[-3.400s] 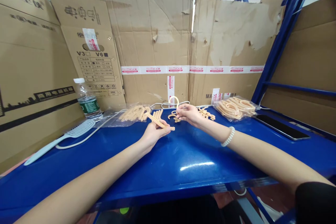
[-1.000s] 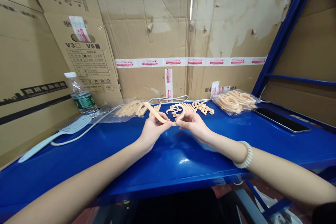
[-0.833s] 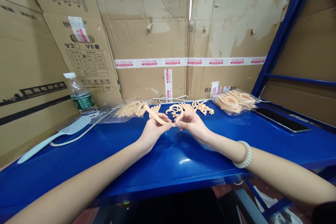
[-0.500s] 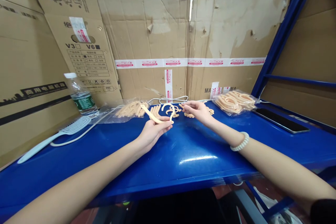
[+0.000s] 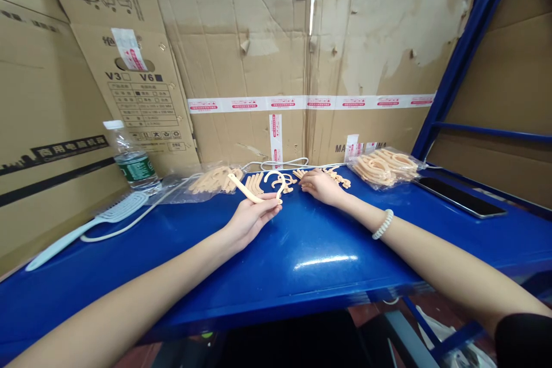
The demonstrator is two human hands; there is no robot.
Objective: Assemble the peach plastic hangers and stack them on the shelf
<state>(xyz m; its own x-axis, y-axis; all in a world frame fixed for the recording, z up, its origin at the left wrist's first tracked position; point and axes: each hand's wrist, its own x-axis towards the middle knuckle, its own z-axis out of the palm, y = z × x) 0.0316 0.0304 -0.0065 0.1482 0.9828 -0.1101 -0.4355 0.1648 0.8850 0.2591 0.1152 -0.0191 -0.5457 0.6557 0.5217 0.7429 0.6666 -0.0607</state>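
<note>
Holding beige bar (image 5: 244,188) in left hand (image 5: 253,215), sloped lengthwise down rightward to upright, left-opening hook (image 5: 283,185); cannot tell grip of right hand (image 5: 323,187).

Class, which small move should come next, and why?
Perhaps the right hand should pick one from the slim beige plastic-looking bars beside it, since the left hand holds just one curved beige bar with a curled beige hook at its end.

A capped water bottle (image 5: 137,169) stands behind a pale hairbrush (image 5: 98,221); a phone (image 5: 459,197) lies right
</note>
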